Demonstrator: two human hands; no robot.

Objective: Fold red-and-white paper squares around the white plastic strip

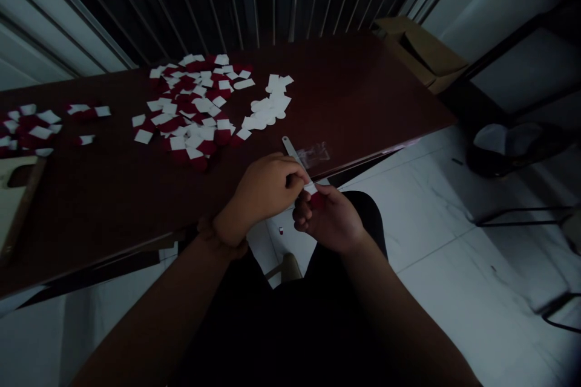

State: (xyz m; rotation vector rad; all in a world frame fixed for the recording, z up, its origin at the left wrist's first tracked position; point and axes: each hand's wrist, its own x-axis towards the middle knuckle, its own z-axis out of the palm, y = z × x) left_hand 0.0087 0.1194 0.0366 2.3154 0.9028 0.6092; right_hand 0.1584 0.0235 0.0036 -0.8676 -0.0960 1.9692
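Observation:
Above my lap, just off the table edge, my two hands meet. My right hand (333, 217) is closed round a small red pouch (317, 200) with a white card end sticking out. My left hand (267, 186), a beaded bracelet at its wrist, pinches at the white end of the same pouch. Behind the fingers a flat metal strip like a ruler (290, 148) lies at the table edge, its near end hidden. Beside it is a crumpled piece of clear plastic (316, 154).
Many red-and-white pouches (190, 106) are heaped on the dark red table (345, 91), with loose white cards (267, 110) beside them. More pouches (31, 127) and a pale board (16, 193) are at left. A cardboard box (422, 54) stands beyond the right end.

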